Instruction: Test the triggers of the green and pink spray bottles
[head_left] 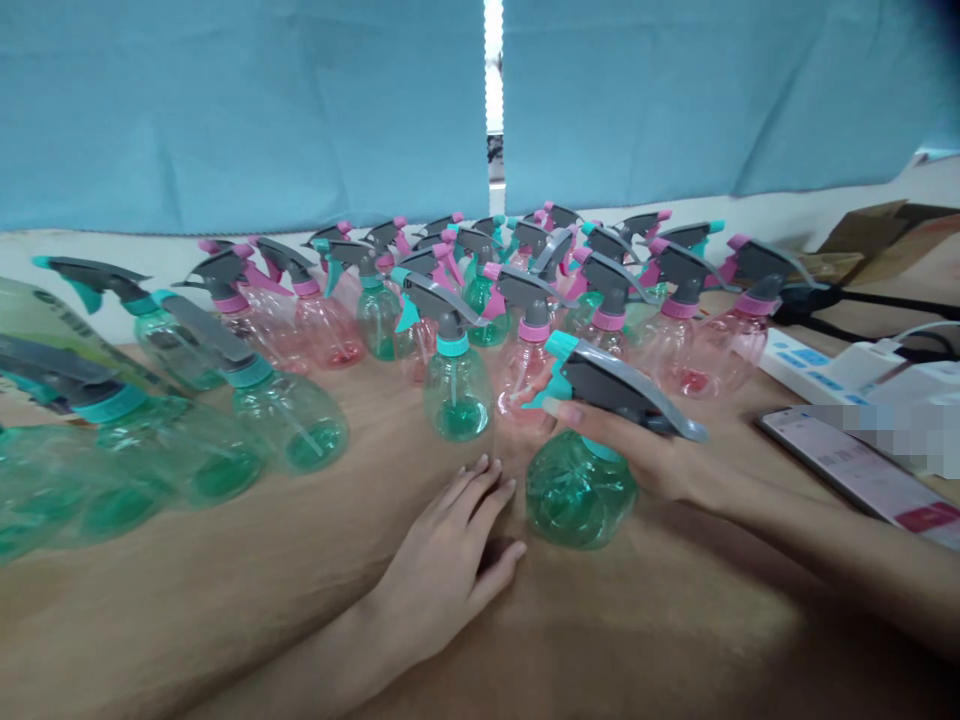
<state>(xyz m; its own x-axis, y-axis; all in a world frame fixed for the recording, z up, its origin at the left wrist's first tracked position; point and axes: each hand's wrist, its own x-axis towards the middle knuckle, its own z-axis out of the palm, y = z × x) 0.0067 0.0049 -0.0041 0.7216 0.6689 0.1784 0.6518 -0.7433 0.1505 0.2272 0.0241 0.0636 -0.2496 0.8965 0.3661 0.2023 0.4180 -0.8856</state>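
My right hand [656, 455] grips a green spray bottle [577, 495] at its neck, under a grey sprayer head with a teal nozzle and trigger. The bottle has a faceted, rounded body, and one finger reaches forward beside the trigger. Just left of that bottle, my left hand [450, 560] lies palm down on the tabletop [300, 600], its fingers stretched out and holding nothing. Beyond my left fingertips stands another green spray bottle [459, 395] with a teal collar. A pink spray bottle [521, 375] is partly hidden behind the held one.
Several pink and green spray bottles crowd the back of the table, and several green spray bottles [289, 425] stand at the left. On the right lie a phone [847, 460], a white power strip [799, 362] with plugs, and cardboard [862, 235]. A blue curtain [247, 110] hangs behind.
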